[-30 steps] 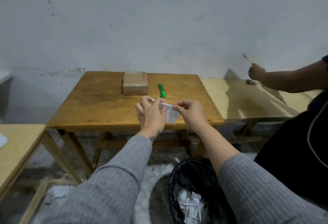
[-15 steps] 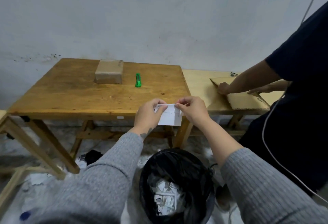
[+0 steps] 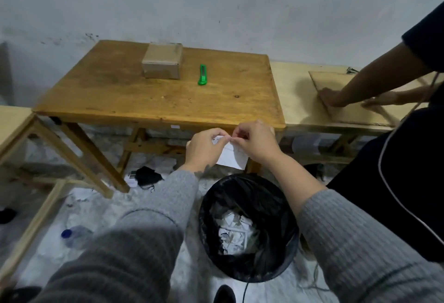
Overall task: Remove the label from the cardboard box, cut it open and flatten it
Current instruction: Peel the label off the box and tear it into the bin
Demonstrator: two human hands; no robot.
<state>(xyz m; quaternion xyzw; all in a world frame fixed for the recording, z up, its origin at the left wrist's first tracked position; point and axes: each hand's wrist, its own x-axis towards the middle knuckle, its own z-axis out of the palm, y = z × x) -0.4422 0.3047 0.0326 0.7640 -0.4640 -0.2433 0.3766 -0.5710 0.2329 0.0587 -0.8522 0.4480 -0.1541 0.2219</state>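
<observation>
Standing beneath label (image 3: 232, 156): bin (image 3: 249, 227), beside table (image 3: 144, 100).

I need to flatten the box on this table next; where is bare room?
The table is bare in front of the cardboard box and green utility knife, to the near edge. The back strip around them is crowded.

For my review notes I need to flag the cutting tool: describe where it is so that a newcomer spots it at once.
Find the darker wooden table against the wall. Toward its back edge sits a closed cardboard box; just right of it, apart from it, lies the green utility knife, flat on the wood. It is the only bright green thing on that table, slim and lengthwise toward the wall.
</observation>
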